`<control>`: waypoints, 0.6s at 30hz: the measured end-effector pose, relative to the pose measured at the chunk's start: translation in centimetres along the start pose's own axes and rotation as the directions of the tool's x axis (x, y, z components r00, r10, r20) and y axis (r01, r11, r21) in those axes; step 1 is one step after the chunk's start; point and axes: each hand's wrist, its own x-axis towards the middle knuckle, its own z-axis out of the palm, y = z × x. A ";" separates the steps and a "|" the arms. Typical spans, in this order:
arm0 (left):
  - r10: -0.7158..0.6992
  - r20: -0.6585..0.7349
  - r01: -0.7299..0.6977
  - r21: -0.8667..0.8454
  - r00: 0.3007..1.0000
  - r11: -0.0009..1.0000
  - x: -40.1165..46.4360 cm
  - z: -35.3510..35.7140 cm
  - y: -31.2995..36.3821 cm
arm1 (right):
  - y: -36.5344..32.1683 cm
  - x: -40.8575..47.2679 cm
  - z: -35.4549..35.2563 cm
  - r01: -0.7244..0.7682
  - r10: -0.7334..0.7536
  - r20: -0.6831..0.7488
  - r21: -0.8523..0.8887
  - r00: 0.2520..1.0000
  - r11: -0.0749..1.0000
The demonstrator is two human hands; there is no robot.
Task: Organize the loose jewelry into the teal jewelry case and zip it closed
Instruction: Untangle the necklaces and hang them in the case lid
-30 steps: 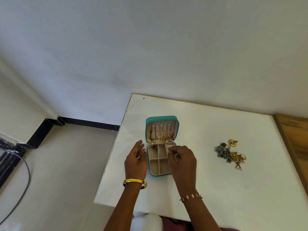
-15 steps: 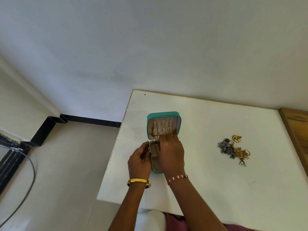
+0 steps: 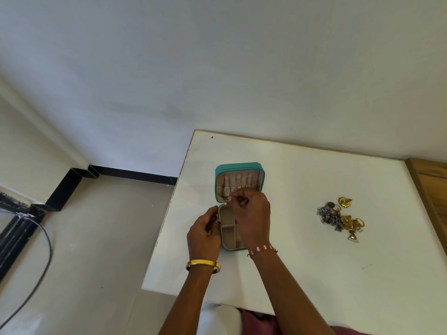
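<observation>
Nearest, the left hand (image 3: 204,234) curls its fingers against the left edge of the teal jewelry case (image 3: 239,189), steadying it on the table (image 3: 302,274). The right hand (image 3: 252,217) hangs over the tray, fingers pinching a thin gold chain (image 3: 227,201) by the lid's hooks. Could easily tangle or slip off. Loose jewelry pile (image 3: 339,217) waits well off to the right

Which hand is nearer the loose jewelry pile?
Right. The right hand is over the case, on the pile's side; the left hand sits at the case's far edge.
</observation>
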 end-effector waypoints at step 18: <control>0.027 -0.042 -0.030 -0.068 0.999 0.997 -1.4 0.1 -1.0 | 4.9 -3.2 -3.9 -0.124 0.121 -0.054 -0.048 0.991 0.991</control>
